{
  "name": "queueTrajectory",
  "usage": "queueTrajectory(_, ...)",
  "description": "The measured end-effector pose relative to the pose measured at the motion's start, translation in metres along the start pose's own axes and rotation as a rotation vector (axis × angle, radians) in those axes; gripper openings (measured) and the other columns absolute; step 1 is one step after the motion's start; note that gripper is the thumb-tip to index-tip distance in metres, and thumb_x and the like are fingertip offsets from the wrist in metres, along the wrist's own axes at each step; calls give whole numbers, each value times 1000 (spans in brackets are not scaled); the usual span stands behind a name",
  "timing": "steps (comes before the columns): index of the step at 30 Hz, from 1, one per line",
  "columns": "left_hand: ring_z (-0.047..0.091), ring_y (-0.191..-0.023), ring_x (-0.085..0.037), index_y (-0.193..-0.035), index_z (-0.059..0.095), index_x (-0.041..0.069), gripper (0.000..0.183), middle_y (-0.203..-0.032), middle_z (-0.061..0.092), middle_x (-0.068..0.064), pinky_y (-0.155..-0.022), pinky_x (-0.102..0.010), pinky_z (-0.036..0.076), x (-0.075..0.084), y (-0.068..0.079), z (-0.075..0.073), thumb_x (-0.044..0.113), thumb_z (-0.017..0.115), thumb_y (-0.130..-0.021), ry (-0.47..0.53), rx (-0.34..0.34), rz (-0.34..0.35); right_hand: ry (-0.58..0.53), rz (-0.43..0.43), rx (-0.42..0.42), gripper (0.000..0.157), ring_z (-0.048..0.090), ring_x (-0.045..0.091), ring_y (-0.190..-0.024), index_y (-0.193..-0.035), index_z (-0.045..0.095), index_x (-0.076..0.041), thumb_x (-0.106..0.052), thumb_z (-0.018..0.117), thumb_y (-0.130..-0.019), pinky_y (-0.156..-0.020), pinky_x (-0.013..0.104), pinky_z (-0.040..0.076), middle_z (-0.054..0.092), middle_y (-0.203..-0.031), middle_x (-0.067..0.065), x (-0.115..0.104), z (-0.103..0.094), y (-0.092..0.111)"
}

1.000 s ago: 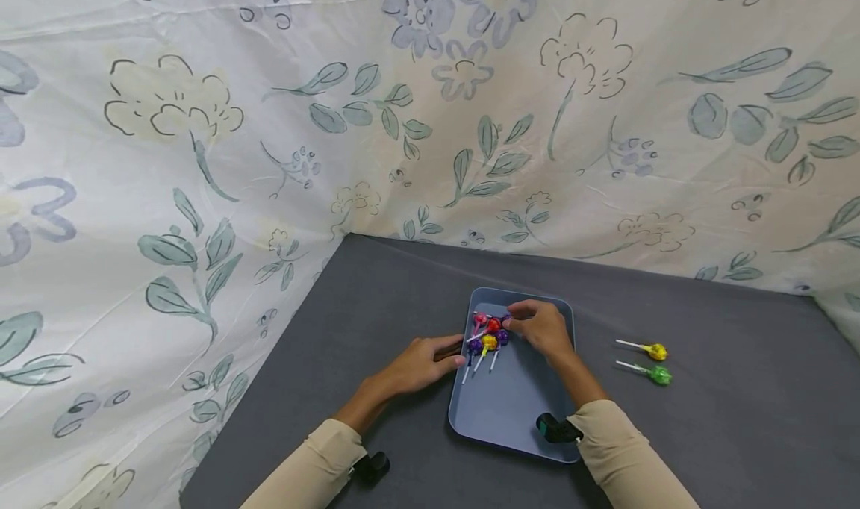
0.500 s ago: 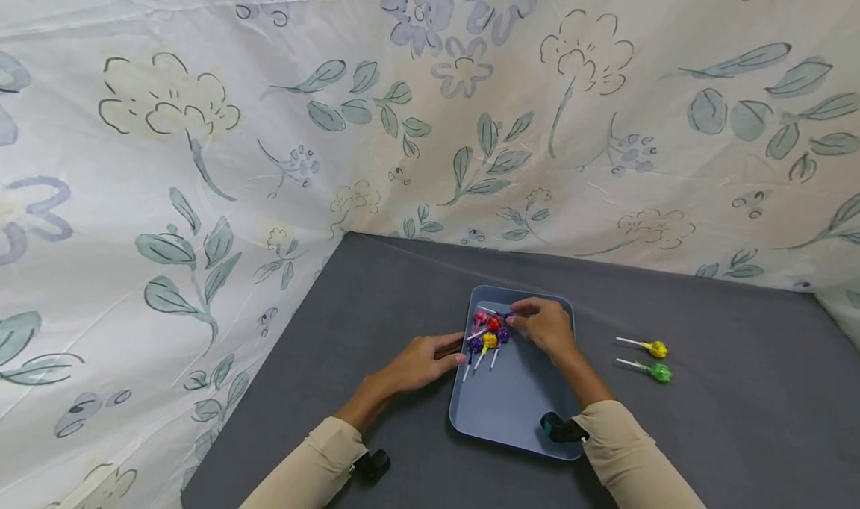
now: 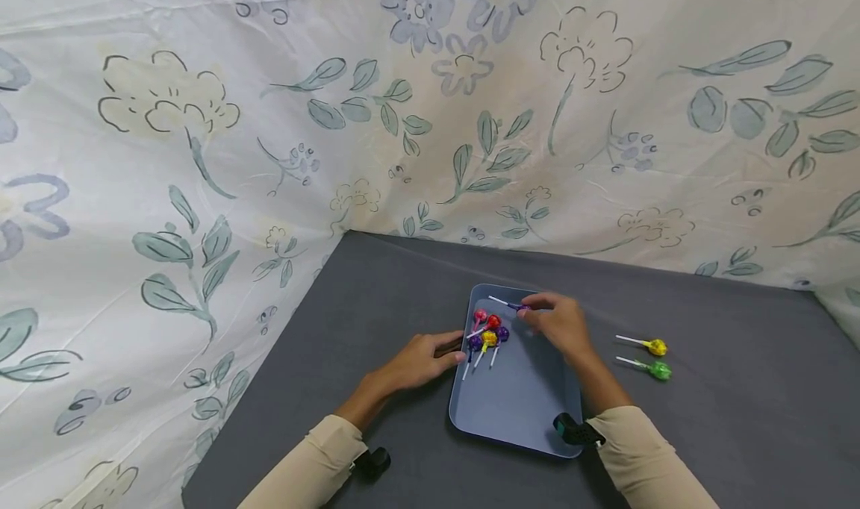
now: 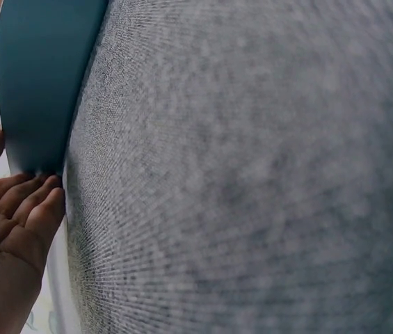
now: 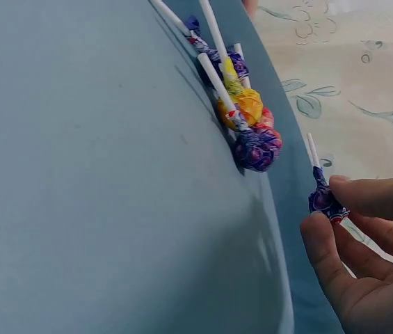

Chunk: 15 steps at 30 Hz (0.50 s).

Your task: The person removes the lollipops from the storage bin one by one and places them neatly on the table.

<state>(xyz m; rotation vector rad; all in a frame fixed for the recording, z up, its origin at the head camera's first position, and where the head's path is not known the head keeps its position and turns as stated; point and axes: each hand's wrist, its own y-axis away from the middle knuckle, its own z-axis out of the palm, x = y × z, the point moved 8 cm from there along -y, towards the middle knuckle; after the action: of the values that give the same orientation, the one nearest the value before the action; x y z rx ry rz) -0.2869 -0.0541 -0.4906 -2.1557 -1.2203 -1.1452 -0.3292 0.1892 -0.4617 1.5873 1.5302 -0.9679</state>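
My right hand [image 3: 563, 328] pinches a purple-wrapped lollipop [image 5: 323, 200] by its head, between thumb and fingers, with the white stick pointing away to the left. It is above the far part of a blue-grey tray [image 3: 510, 412]. Inside, at the tray's left side, lie several lollipops: a pink one [image 3: 480, 315], a red one [image 3: 493, 322], a yellow one [image 3: 489, 339] and two purple ones [image 3: 502, 334]. My left hand [image 3: 416, 363] rests against the tray's left wall; in the left wrist view its fairly straight fingers [image 4: 33, 202] touch the outer wall, thumb near the rim.
Right of the tray, a yellow lollipop [image 3: 656, 348] and a green lollipop [image 3: 660, 371] lie on the dark grey table [image 3: 739, 419], sticks pointing left. A floral-patterned cloth [image 3: 430, 166] hangs behind the table and along its left side.
My right hand has moved right and slightly away with the purple lollipop, drawing it apart from the cluster so its stick shows. My left hand stays at the tray's side.
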Motion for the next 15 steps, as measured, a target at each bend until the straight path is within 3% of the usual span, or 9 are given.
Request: queueTrajectory(15, 60, -139, -25, -156, 50, 1, 57, -154, 58, -15, -116, -44, 47, 1, 0, 1, 32, 60, -110, -3, 1, 4, -23, -8, -4, 34, 73, 40, -106, -128, 72, 0, -22, 74, -102, -85, 41, 64, 70, -128, 21, -16, -25, 13)
